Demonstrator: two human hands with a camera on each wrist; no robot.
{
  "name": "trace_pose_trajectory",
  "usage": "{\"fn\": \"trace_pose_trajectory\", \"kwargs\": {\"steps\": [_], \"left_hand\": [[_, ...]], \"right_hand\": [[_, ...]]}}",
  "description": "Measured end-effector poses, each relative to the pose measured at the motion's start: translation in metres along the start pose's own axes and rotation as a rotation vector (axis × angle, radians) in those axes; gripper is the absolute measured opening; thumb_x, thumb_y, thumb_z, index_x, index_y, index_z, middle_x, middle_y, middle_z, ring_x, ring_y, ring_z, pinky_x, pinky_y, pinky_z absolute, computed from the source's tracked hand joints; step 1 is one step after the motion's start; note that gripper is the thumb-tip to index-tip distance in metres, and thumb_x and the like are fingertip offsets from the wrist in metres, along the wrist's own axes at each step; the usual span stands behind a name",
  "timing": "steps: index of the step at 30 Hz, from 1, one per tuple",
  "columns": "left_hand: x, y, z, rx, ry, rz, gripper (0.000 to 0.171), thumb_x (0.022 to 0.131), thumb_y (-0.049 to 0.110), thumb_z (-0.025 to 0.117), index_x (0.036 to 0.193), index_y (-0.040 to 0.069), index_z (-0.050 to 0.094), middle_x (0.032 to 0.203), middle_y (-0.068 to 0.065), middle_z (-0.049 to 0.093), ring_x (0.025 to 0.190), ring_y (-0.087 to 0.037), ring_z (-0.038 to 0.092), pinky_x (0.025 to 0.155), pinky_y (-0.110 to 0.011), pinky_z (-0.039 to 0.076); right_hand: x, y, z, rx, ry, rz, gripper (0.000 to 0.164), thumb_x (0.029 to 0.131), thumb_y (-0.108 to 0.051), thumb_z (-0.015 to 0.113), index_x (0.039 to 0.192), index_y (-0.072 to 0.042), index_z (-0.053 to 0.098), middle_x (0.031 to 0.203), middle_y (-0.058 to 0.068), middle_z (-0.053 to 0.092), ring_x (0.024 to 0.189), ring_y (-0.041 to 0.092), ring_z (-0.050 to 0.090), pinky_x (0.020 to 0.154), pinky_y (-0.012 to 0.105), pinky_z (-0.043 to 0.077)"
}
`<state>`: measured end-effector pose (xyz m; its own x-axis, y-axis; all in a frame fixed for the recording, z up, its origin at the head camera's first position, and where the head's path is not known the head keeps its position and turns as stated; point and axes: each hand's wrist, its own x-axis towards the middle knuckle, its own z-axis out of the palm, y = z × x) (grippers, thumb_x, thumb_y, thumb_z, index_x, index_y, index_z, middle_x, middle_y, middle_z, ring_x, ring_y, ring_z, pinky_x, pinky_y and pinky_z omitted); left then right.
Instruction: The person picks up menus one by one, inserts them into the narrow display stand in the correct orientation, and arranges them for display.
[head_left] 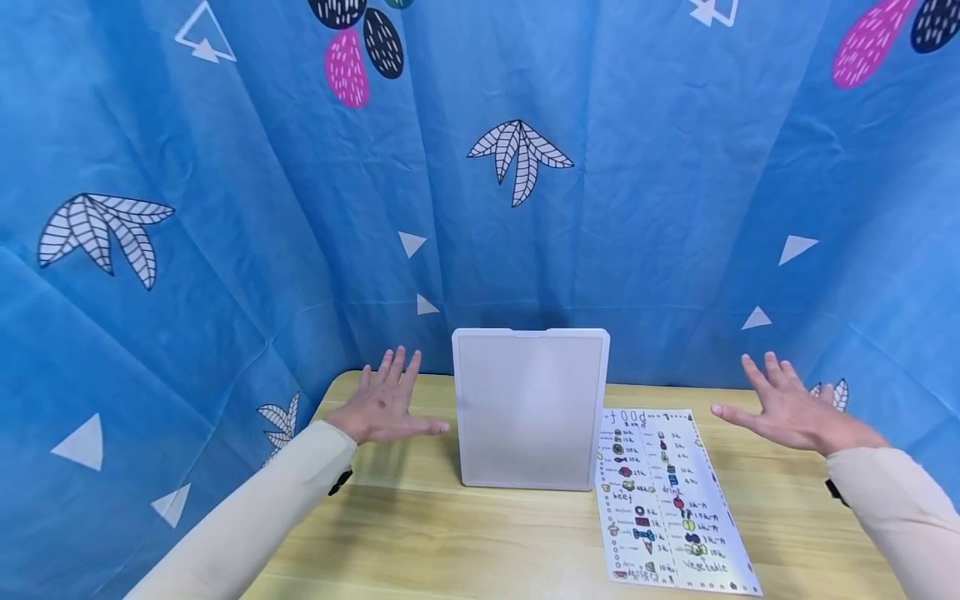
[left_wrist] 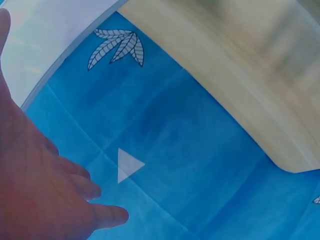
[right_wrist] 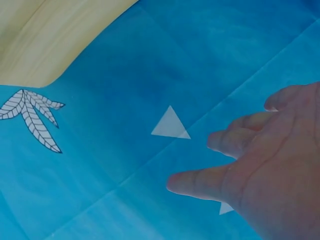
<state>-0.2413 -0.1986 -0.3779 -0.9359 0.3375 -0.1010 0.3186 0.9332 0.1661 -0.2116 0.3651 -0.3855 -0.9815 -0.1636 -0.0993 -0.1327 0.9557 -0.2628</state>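
A white rectangular board (head_left: 532, 408) with a raised rim stands upright near the back of the wooden table. To its left, my left hand (head_left: 386, 408) is held in the air with fingers spread, its thumb pointing at the board; it holds nothing. The left wrist view shows that hand (left_wrist: 45, 185) with part of the board (left_wrist: 55, 40) beyond it. On the right, my right hand (head_left: 798, 412) also hovers with spread fingers and holds nothing. Between board and right hand lies a handwritten paper menu (head_left: 675, 500) with small coloured food drawings, its left edge partly behind the board.
The light wooden table (head_left: 450, 550) has a rounded back left corner. A blue curtain (head_left: 645, 208) printed with leaves and triangles hangs behind the table and along both sides.
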Motion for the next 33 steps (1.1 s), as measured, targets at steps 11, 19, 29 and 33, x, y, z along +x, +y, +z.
{"fn": "trace_pose_trajectory", "kwargs": {"steps": [11,19,29,33], "left_hand": [[-0.002,0.004,0.017,-0.039,0.004,0.033,0.124,0.078,0.08,0.06,0.159,0.001,0.008,0.163,-0.027,0.003,0.149,-0.045,0.002,0.115,-0.069,0.004],[-0.006,0.012,0.023,-0.062,-0.001,0.063,0.127,0.076,0.083,0.058,0.16,0.003,0.006,0.164,-0.024,0.004,0.15,-0.042,0.002,0.117,-0.065,0.006],[-0.012,0.02,0.028,-0.055,0.038,0.144,0.128,0.075,0.086,0.056,0.16,0.003,0.01,0.164,-0.022,0.007,0.151,-0.039,0.008,0.119,-0.061,0.011],[-0.014,0.023,0.029,-0.066,0.041,0.172,0.127,0.075,0.085,0.057,0.16,0.003,0.009,0.165,-0.02,0.007,0.152,-0.036,0.007,0.119,-0.06,0.011]], "right_hand": [[-0.002,0.005,0.014,0.018,0.024,-0.004,0.102,0.098,-0.063,0.046,0.155,0.007,-0.001,0.15,0.046,-0.009,0.136,0.065,-0.006,0.093,0.087,-0.007],[-0.003,0.009,0.024,0.038,0.054,-0.018,0.102,0.098,-0.061,0.047,0.155,0.006,-0.002,0.152,0.043,-0.012,0.137,0.064,-0.008,0.093,0.086,-0.008],[-0.006,0.013,0.031,0.048,0.069,-0.025,0.101,0.098,-0.059,0.049,0.155,0.007,-0.002,0.152,0.043,-0.01,0.14,0.06,-0.009,0.094,0.087,-0.006],[-0.007,0.014,0.034,0.047,0.068,-0.027,0.1,0.098,-0.059,0.048,0.155,0.007,-0.002,0.152,0.043,-0.01,0.14,0.06,-0.008,0.094,0.086,-0.005]]}}
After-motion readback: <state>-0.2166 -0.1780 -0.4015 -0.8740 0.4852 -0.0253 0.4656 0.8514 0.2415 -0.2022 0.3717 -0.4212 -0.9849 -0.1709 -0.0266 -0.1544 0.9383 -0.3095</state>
